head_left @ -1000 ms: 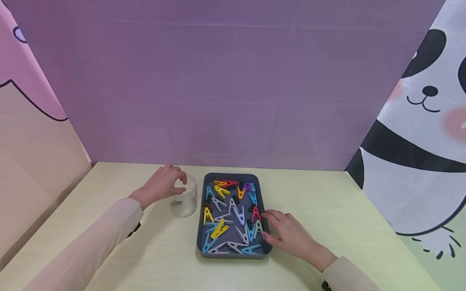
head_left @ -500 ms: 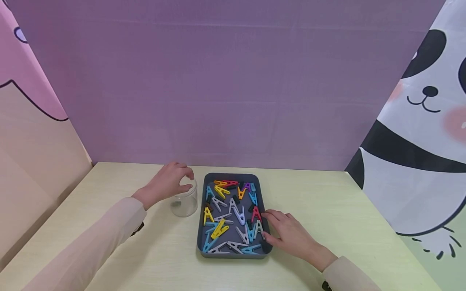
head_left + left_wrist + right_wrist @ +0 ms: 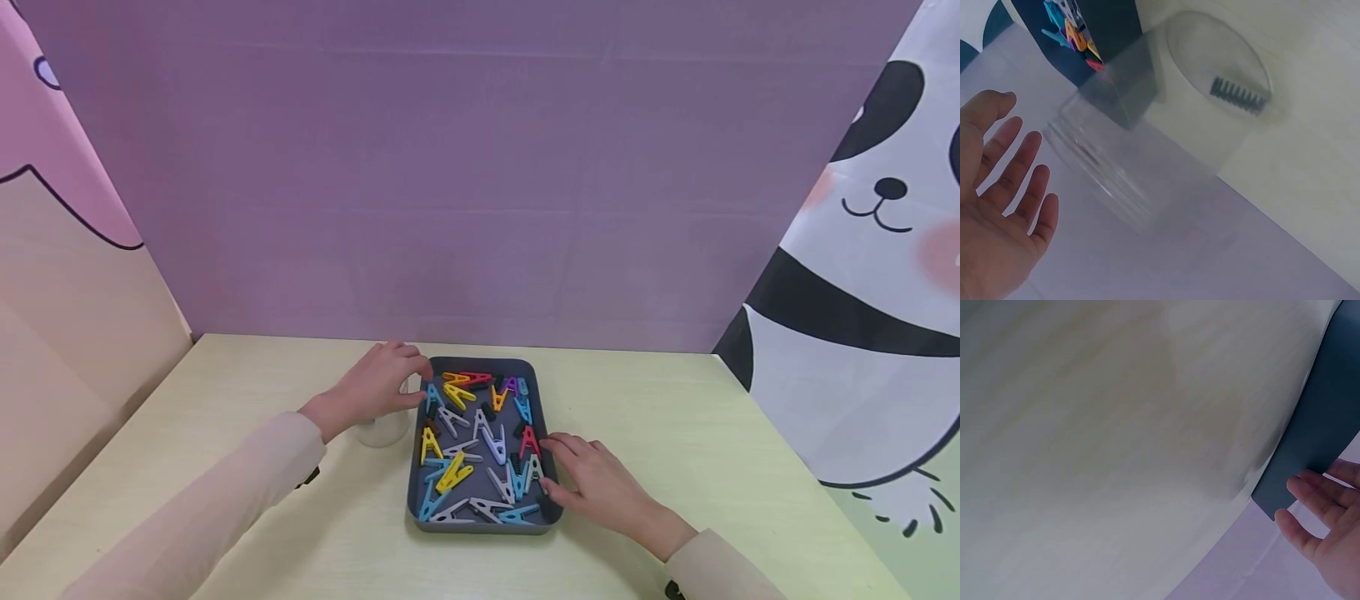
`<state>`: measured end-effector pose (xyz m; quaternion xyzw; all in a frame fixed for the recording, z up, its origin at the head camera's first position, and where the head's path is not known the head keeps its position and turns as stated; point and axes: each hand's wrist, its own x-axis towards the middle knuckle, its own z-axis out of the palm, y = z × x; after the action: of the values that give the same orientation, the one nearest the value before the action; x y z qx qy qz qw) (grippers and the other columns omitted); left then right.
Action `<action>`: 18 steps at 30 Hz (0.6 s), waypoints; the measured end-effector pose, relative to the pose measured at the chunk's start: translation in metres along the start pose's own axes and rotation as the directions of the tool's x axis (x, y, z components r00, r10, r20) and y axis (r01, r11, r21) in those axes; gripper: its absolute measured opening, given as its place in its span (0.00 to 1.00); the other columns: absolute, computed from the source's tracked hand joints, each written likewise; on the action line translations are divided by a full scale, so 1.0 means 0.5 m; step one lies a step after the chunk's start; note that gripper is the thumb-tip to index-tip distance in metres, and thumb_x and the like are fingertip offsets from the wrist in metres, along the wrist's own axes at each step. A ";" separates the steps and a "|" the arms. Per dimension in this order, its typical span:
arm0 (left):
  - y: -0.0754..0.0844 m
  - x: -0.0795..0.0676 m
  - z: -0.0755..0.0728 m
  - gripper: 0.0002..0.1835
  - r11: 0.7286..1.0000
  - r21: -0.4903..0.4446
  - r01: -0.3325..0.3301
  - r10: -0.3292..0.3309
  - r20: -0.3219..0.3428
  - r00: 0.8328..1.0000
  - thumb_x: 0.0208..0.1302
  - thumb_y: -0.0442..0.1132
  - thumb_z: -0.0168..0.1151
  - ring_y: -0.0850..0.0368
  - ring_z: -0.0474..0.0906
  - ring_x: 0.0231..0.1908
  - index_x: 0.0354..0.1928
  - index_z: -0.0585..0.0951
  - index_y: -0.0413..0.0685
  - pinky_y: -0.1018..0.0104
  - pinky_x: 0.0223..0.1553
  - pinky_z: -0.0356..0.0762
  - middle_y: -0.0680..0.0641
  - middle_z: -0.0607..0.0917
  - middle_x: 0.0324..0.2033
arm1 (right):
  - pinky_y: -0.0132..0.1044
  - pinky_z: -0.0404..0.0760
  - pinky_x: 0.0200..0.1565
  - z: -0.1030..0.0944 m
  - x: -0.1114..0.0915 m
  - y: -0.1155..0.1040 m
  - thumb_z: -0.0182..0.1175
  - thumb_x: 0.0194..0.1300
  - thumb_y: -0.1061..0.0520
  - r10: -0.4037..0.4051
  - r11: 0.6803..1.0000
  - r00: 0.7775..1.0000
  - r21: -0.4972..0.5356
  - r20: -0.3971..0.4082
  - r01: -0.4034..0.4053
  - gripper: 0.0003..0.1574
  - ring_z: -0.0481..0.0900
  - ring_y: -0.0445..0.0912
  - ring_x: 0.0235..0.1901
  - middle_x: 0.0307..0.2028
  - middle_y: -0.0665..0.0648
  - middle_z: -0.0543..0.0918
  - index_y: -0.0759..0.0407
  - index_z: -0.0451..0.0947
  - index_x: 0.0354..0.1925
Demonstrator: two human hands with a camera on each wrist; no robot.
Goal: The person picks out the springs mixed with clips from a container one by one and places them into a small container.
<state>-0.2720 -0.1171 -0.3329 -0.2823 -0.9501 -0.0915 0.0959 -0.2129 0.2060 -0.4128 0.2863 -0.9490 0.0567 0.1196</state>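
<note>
My left hand (image 3: 382,383) hovers between a clear jar (image 3: 384,430) and the left rim of a dark grey tray (image 3: 480,528). Its fingers are relaxed and apart, with nothing between them in the left wrist view. At the bottom of the jar lies a small dark ridged piece (image 3: 1239,96). Colourful plastic clothespins (image 3: 453,473) fill the tray, along with small black pieces (image 3: 487,412). On the tray's right side, my right hand (image 3: 600,483) rests its fingertips at the rim, fingers loosely extended. The right wrist view shows these fingers against the tray's outer wall (image 3: 1319,419).
Both the jar and tray stand on a light wooden table (image 3: 645,408). Behind the table rises a purple backdrop (image 3: 480,183). A panda-printed panel (image 3: 862,333) flanks it on the right, and a pink and beige panel (image 3: 67,333) on the left.
My left hand has moved right, from over the jar toward the tray's left rim. The dark piece came into sight in the jar half a second ago. My right hand has stayed put.
</note>
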 end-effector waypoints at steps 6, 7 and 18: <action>0.020 0.004 0.009 0.12 0.996 0.031 -0.084 0.083 0.026 0.996 0.53 0.48 0.65 0.55 0.71 0.47 0.41 0.81 0.58 0.57 0.51 0.69 0.54 0.81 0.43 | 0.48 0.75 0.50 0.002 0.000 0.002 0.57 0.58 0.42 -0.003 1.000 1.000 -0.002 -0.002 0.003 0.31 0.75 0.50 0.52 0.52 0.57 0.76 0.58 0.72 0.53; 0.023 0.004 0.012 0.13 0.994 0.042 -0.098 0.096 0.034 0.995 0.53 0.48 0.65 0.55 0.71 0.47 0.41 0.81 0.58 0.57 0.51 0.69 0.54 0.81 0.43 | 0.48 0.75 0.50 0.002 0.000 0.003 0.57 0.58 0.42 -0.002 1.000 1.000 0.000 -0.002 0.002 0.31 0.75 0.50 0.52 0.52 0.57 0.76 0.58 0.72 0.53; 0.042 0.015 0.057 0.17 0.969 0.155 -0.192 0.168 0.153 0.974 0.53 0.48 0.66 0.55 0.70 0.47 0.46 0.80 0.57 0.58 0.51 0.68 0.52 0.80 0.46 | 0.48 0.75 0.50 0.002 -0.001 0.001 0.58 0.58 0.42 0.034 0.999 0.999 0.025 0.029 -0.035 0.31 0.74 0.50 0.53 0.53 0.57 0.76 0.58 0.72 0.54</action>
<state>-0.2701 -0.0893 -0.3562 -0.3641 -0.9292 0.0182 0.0611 -0.2129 0.2065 -0.4138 0.2723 -0.9545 0.0668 0.1013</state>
